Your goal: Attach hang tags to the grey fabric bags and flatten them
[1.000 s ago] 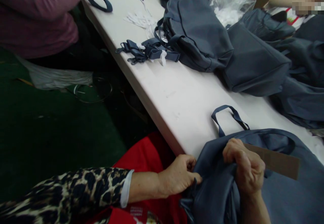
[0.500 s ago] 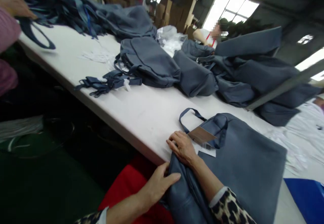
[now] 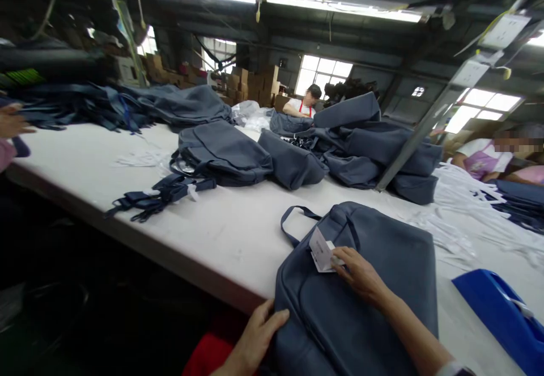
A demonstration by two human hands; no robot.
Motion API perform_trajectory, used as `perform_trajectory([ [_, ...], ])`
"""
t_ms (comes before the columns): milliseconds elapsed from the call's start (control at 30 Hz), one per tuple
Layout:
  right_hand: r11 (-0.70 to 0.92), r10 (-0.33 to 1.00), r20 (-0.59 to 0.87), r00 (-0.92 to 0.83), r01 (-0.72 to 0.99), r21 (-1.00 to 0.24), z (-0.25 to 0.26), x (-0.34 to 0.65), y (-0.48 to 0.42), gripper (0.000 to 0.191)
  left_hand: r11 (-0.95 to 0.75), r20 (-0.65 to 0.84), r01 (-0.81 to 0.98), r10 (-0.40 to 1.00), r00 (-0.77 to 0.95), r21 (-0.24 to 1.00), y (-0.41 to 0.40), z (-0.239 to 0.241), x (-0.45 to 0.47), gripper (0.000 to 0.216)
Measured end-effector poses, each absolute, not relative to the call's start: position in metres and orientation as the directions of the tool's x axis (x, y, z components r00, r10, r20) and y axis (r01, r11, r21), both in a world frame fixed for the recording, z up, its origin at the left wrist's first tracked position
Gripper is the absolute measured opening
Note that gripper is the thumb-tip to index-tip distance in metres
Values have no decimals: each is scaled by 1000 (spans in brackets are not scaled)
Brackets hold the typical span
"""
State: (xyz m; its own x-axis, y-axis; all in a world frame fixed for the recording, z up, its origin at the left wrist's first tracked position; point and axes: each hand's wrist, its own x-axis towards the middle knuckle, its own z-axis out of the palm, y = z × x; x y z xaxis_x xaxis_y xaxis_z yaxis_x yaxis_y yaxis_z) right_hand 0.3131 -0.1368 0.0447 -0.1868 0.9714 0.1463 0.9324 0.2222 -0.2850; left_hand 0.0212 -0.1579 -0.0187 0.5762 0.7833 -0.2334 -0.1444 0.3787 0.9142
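A grey-blue fabric bag lies flat on the white table in front of me, its loop handle pointing away. My right hand rests on top of the bag, fingers pinching a small white tag near the handle. My left hand holds the bag's near left edge at the table's front, thumb on the fabric.
More grey-blue bags are heaped across the table's middle and far side, with a bundle of straps to the left. A blue bin stands at right. Another person's hand reaches in at far left; other people sit beyond.
The view has lifted from the table edge to the room. The bag has been laid flat on the table. My right hand moved from its bunched edge to the white tag.
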Motion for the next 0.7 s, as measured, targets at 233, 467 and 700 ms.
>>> perform_trajectory([
  [233,40,990,142,12,933,-357,51,330,-155,20,-207,-106,553,870,481,807,-133,15,-10,40],
  [467,-243,934,20,356,676,-695,34,339,-137,53,-546,307,386,792,528,744,-86,30,27,49],
  [700,-146,984,-64,166,552,-821,42,323,-141,42,-620,369,183,651,664,763,-61,20,103,58],
])
